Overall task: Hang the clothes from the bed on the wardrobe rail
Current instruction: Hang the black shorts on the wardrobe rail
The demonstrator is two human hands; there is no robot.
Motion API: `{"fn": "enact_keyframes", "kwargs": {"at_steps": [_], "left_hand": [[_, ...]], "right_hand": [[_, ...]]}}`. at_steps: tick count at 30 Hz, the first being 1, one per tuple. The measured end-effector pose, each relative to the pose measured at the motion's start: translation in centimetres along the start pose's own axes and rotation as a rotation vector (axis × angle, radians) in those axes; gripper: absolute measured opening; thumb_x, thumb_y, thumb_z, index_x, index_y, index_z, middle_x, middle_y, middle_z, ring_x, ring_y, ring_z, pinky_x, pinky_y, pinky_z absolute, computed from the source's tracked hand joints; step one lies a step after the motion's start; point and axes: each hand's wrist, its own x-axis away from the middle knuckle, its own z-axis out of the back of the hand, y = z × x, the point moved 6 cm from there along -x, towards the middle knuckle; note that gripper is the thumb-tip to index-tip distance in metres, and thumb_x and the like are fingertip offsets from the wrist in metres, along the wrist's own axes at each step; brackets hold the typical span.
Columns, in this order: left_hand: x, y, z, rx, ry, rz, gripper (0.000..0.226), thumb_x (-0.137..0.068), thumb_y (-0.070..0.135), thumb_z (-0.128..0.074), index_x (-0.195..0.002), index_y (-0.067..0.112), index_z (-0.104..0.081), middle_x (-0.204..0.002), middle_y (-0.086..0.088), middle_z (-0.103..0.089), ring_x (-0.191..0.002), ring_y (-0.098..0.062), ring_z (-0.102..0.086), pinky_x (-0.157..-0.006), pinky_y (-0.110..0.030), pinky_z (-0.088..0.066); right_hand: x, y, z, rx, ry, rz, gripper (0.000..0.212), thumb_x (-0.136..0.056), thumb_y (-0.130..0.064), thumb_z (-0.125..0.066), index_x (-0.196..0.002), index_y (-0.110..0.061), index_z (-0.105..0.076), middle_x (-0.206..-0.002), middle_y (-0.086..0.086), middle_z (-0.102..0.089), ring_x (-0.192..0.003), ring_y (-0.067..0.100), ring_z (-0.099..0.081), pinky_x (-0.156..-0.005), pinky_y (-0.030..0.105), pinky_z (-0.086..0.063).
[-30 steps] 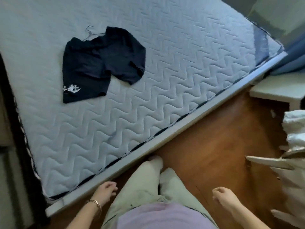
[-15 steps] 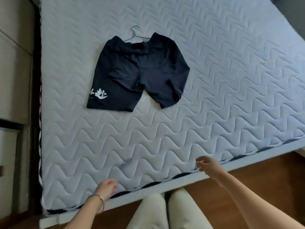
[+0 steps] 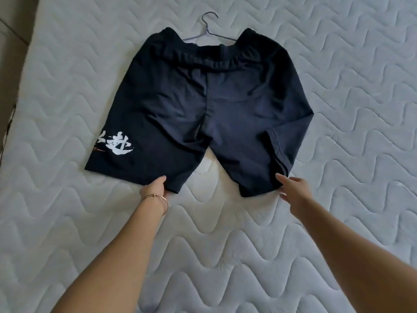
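Shorts, dark navy, lie flat on the bed with its wave-quilted cover, waistband away from you and both legs toward you. In the head view, white brush-style characters are printed near the hem of the leg on your left, with a small orange mark beside them; the strokes are too loose to read. A thin wire hanger sticks out past the waistband, and its arms run into the shorts. Your left hand, with a thin bangle at the wrist, pinches the hem of the printed leg, fingers tucked under the cloth. Your right hand is spread, fingers straight, touching the other leg's hem.
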Motion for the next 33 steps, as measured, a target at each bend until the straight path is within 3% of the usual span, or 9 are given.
{"fn": "enact_keyframes", "kwargs": {"at_steps": [3,6,13,16,19,24,28,30,33], "left_hand": [[-1.3,0.5,-0.5,0.116,-0.006,0.040,0.033,-0.079,0.014,-0.066,-0.109,0.006,-0.056,-0.104,-0.008,-0.063,-0.086,-0.025,-0.062,-0.076,-0.043,-0.055],[0.2,1.3,-1.6,0.080,-0.045,-0.013,0.011,-0.090,0.011,-0.054,-0.100,0.008,-0.056,-0.088,-0.005,-0.058,-0.071,-0.017,-0.055,-0.069,-0.030,-0.049],[3.8,-0.9,2.9,-0.147,-0.013,-0.193,0.017,-0.080,0.011,-0.066,-0.072,0.014,-0.051,-0.103,-0.013,-0.061,-0.092,-0.026,-0.058,-0.100,-0.047,-0.046],[7.6,-4.0,5.3,-0.073,-0.040,-0.141,0.017,-0.086,0.002,-0.058,-0.075,0.011,-0.049,-0.097,-0.012,-0.059,-0.079,-0.024,-0.057,-0.082,-0.037,-0.054],[12.0,-8.5,8.3,-0.039,-0.083,-0.051,0.017,-0.088,-0.001,-0.054,-0.076,0.009,-0.047,-0.095,-0.012,-0.056,-0.081,-0.024,-0.057,-0.056,-0.027,-0.056],[17.1,-15.6,13.8,-0.067,-0.098,0.097,0.017,-0.090,-0.002,-0.052,-0.078,0.010,-0.047,-0.108,-0.015,-0.054,-0.092,-0.028,-0.055,-0.079,-0.038,-0.047],[19.2,-19.1,17.1,-0.082,-0.119,0.139,0.013,-0.094,0.002,-0.045,-0.105,0.008,-0.041,-0.118,-0.014,-0.049,-0.103,-0.030,-0.050,-0.093,-0.044,-0.041],[20.1,-20.8,18.3,-0.100,-0.090,0.182,0.014,-0.096,0.004,-0.041,-0.107,0.011,-0.036,-0.117,-0.013,-0.046,-0.097,-0.033,-0.053,-0.086,-0.045,-0.048],[21.2,-22.9,19.4,-0.090,-0.032,0.236,0.014,-0.097,0.001,-0.037,-0.107,0.011,-0.037,-0.116,-0.013,-0.045,-0.073,-0.028,-0.056,-0.049,-0.029,-0.057]], "right_hand": [[-1.3,-0.9,-1.0,-0.017,0.004,-0.047,0.045,-0.083,-0.025,-0.067,-0.112,0.007,-0.057,-0.072,0.011,-0.052,-0.064,0.022,-0.052,-0.074,0.035,-0.053],[-1.5,-2.1,-1.6,-0.069,0.036,-0.056,0.039,-0.092,-0.018,-0.052,-0.125,0.003,-0.049,-0.093,0.013,-0.050,-0.071,0.023,-0.055,-0.086,0.035,-0.048],[2.9,1.2,1.3,-0.261,0.108,-0.073,0.035,-0.095,-0.017,-0.037,-0.129,-0.010,-0.047,-0.131,0.013,-0.051,-0.103,0.029,-0.055,-0.085,0.037,-0.044],[6.3,5.3,3.2,-0.404,0.093,-0.192,0.038,-0.096,-0.017,-0.038,-0.133,-0.014,-0.043,-0.136,0.010,-0.049,-0.119,0.029,-0.052,-0.087,0.036,-0.043],[10.2,10.2,5.2,-0.468,0.066,-0.268,0.040,-0.096,-0.019,-0.039,-0.136,-0.017,-0.040,-0.138,0.010,-0.048,-0.109,0.027,-0.054,-0.092,0.037,-0.042],[14.8,19.3,9.4,-0.352,0.117,-0.347,0.040,-0.096,-0.016,-0.036,-0.136,-0.011,-0.040,-0.139,0.013,-0.046,-0.101,0.023,-0.047,-0.093,0.036,-0.041],[17.1,24.8,12.2,-0.291,0.150,-0.409,0.038,-0.096,-0.011,-0.036,-0.133,-0.002,-0.040,-0.126,0.017,-0.050,-0.097,0.029,-0.052,-0.086,0.035,-0.046],[18.1,26.4,12.9,-0.309,0.130,-0.398,0.038,-0.096,-0.010,-0.036,-0.134,-0.001,-0.040,-0.112,0.013,-0.047,-0.088,0.027,-0.052,-0.072,0.032,-0.046],[19.7,28.5,13.3,-0.296,0.091,-0.410,0.034,-0.097,-0.010,-0.038,-0.130,-0.002,-0.042,-0.108,0.012,-0.047,-0.070,0.022,-0.050,-0.061,0.030,-0.044]]}}
